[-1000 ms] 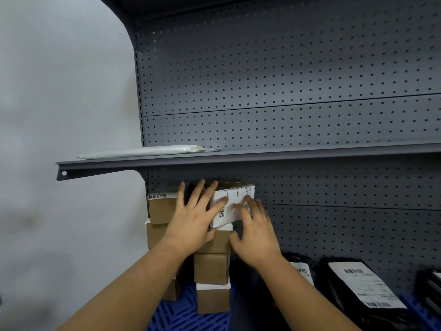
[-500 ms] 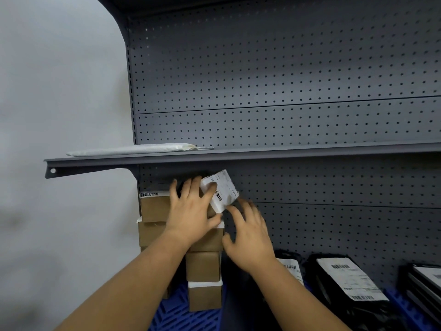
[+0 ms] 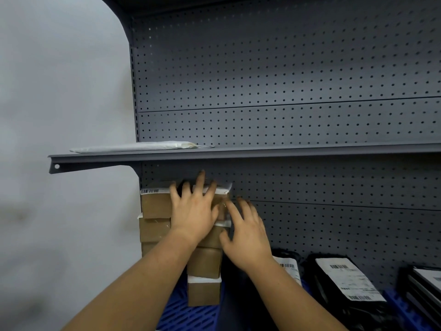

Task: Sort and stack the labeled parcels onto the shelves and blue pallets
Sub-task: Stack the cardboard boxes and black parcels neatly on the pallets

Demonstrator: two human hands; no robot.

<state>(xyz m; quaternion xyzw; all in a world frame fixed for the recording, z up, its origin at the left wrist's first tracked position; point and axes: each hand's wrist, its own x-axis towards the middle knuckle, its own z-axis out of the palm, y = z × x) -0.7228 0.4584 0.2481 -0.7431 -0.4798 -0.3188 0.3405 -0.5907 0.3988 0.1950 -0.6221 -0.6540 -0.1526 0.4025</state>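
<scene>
You're seating the brown cardboard box with white label [image 3: 222, 195] atop the stack: left hand [image 3: 193, 212] presses it with spread fingers, right hand [image 3: 247, 235] hovers loose beside; next, square it.

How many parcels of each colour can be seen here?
Brown boxes: 7
Black bags: 3, though the pile at the right edge is unclear
White parcel: 1
Total: 11
</scene>
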